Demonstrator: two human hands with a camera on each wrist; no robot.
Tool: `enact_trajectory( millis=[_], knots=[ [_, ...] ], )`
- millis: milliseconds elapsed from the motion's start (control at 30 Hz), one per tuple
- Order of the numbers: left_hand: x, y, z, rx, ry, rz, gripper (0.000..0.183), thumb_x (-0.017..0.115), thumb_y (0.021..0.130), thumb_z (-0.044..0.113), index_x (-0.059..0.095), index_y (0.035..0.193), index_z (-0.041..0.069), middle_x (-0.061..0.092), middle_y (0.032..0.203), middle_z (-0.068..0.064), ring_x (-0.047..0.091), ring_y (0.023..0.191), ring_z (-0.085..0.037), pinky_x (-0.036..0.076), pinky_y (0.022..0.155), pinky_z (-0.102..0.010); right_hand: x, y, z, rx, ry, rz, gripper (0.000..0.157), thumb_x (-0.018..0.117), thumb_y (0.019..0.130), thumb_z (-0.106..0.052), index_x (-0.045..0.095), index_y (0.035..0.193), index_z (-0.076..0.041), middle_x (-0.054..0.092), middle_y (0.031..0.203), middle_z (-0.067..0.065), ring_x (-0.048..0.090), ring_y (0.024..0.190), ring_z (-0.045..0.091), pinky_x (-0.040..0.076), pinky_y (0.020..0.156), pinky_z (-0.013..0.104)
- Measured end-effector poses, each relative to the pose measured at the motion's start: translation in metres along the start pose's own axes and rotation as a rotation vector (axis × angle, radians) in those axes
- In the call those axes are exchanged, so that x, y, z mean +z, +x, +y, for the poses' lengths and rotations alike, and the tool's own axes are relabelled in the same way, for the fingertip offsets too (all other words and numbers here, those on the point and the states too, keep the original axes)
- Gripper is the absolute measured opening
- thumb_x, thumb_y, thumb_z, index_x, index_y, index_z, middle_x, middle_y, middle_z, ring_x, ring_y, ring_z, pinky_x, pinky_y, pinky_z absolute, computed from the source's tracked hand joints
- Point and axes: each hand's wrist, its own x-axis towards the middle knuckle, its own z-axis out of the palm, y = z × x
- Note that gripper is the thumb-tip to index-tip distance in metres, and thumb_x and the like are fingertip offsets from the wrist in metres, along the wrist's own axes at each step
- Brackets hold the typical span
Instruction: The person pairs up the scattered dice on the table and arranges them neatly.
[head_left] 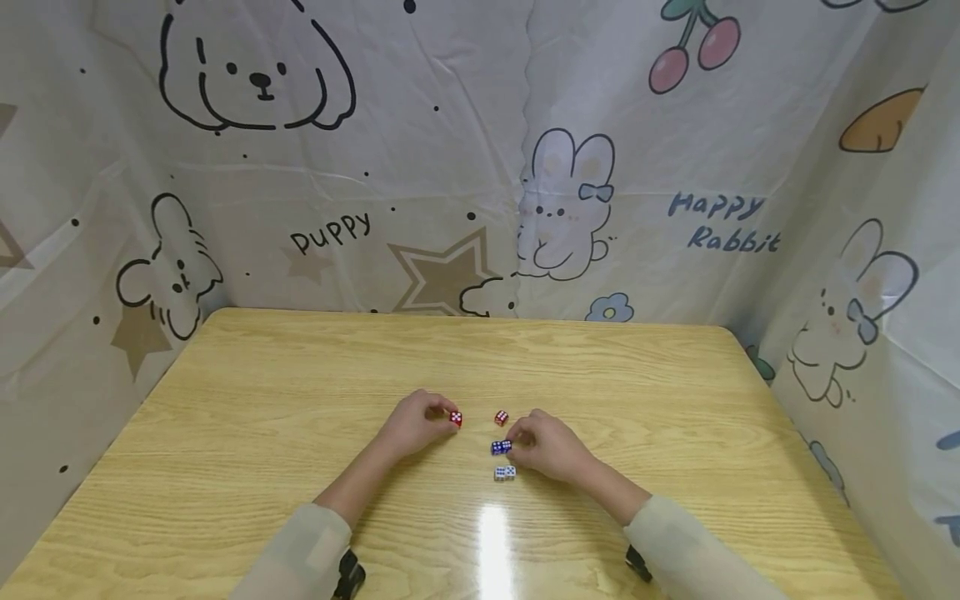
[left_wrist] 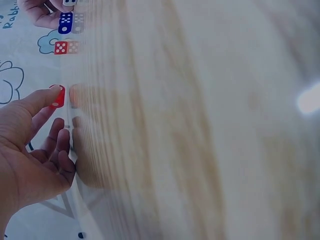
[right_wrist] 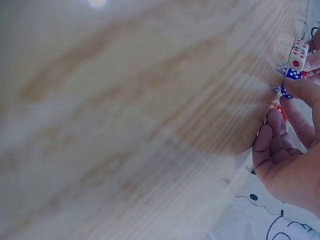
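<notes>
Between thumb and forefinger, my left hand (head_left: 417, 423) pinches a red die (head_left: 456, 419), close to the tabletop and left of the other dice. A second red die (head_left: 502, 417) sits by itself at the far end of the dice column. My right hand (head_left: 547, 446) pinches the right-hand blue die (head_left: 507, 446), side by side with another blue die (head_left: 496, 448). In the right wrist view the thumb partly covers the held blue die (right_wrist: 286, 92). Nearest my body, two white dice (head_left: 500, 474) stand together, just below the blue pair.
The wooden table (head_left: 300, 358) reaches back to a printed curtain (head_left: 450, 167) that hangs behind it and along both sides. A bright light reflection (head_left: 493, 550) shows on the near tabletop. Black wrist straps (head_left: 348, 575) show under the sleeves.
</notes>
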Motion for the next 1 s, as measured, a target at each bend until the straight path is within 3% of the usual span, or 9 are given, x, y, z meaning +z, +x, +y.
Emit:
enact_trajectory(
  millis=[1000],
  knots=[
    [-0.0003, 0.0009, -0.0007, 0.004, 0.047, -0.002, 0.015, 0.075, 0.077, 0.018, 0.072, 0.091, 0.013, 0.062, 0.089, -0.001, 0.053, 0.086, -0.014, 0.045, 0.081, -0.034, -0.0035, -0.0017, -0.0006, -0.012, -0.019, -0.017, 0.017, 0.074, 0.079, -0.021, 0.068, 0.093, -0.015, 0.057, 0.088, -0.003, 0.050, 0.081, 0.010, 0.044, 0.072, 0.028]
  ],
)
